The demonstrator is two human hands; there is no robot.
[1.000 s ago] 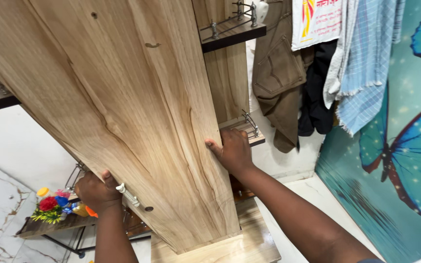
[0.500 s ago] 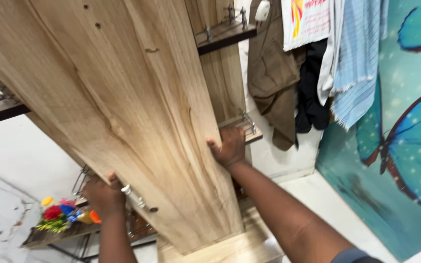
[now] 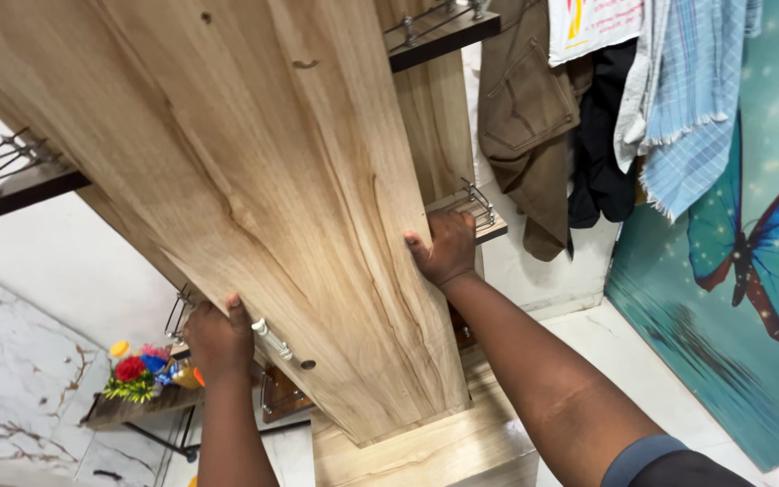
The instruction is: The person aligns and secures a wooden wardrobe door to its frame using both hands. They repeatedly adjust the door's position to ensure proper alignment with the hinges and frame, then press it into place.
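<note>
Left hand (image 3: 218, 338) lower on cabinet door (image 3: 254, 198) | marble floor (image 3: 11, 379)

Little side shelves on the cabinet

Left of the cabinet (image 3: 263, 207), a low shelf (image 3: 128, 410) carries toy flowers (image 3: 132, 377); railed shelves above sit bare.

A room in a home, clothes (image 3: 534, 117) hanging on the wall, butterfly mural (image 3: 750, 225), tall wooden cabinet (image 3: 254, 198), side shelf with toy flowers (image 3: 137, 374), marble-patterned floor (image 3: 11, 388).
</note>
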